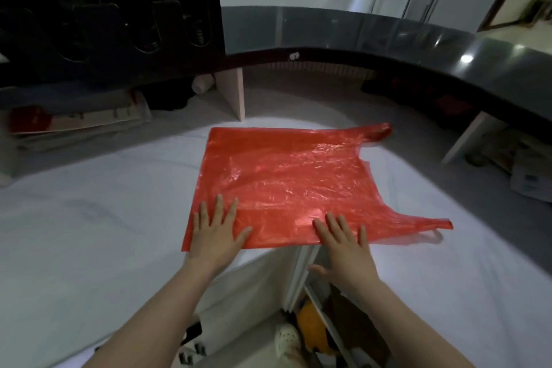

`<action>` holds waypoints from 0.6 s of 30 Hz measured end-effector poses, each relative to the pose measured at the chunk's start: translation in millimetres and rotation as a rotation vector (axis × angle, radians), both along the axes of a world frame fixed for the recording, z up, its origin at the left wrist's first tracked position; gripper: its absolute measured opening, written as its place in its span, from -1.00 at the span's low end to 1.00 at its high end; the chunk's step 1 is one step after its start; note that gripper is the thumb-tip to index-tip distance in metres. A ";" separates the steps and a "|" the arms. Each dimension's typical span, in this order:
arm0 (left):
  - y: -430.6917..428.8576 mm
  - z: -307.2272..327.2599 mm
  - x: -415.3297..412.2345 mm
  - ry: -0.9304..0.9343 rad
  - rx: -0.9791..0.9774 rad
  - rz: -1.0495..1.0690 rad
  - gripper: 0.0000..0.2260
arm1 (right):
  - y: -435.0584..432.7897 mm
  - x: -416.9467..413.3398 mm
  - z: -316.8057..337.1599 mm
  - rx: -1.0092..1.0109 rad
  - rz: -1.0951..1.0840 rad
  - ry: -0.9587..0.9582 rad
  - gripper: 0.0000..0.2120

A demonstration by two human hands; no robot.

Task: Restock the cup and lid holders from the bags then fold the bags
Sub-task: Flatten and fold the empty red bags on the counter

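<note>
The left hand [215,233] lies flat with its fingers [219,206] spread wide, pressing the near left corner of the red bag [283,176], which is laid out flat on the white tabletop [89,218]. The bag looks thin, light and slippery (it may slide or puff up), so pinching an edge or a handle [424,222] seems best. The right hand [343,251] also lies flat and spread, holding nothing, on the near edge.

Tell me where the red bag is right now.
In the head view, the red bag lies flat at the centre of the white counter, its near edge under the left hand and right hand.
</note>
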State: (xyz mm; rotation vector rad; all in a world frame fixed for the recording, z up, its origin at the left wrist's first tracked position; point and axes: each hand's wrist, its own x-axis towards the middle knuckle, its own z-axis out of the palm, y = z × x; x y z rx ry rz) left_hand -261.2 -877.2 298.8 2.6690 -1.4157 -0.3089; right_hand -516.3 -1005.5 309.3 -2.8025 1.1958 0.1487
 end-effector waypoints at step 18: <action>63.1 9.0 17.1 0.159 -0.299 -0.426 -0.44 | -32.9 -39.8 48.4 -0.105 -0.234 -0.196 -0.74</action>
